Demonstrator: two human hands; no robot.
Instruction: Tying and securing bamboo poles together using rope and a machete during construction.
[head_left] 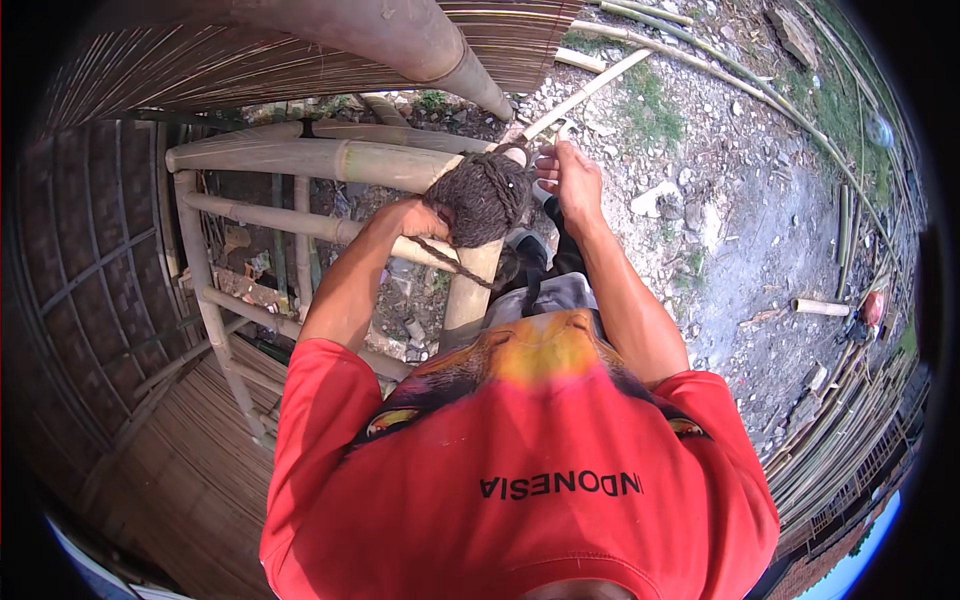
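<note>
A thick wrap of dark, fibrous rope binds a corner where bamboo poles of a frame meet. My left hand is closed against the left side of this wrap, its fingertips partly hidden by the rope. One loose strand hangs from the wrap and crosses the upright bamboo post below it. To the right of the joint, my right hand is raised with thumb and fingers drawn together. Whatever lies between them is too small to make out. A pale bamboo strip slants away just beyond those fingers.
A large bamboo pole passes overhead beside a slatted screen. Bamboo rails extend left toward a woven wall. On the right, stony ground carries long poles, a short cut piece and piled strips.
</note>
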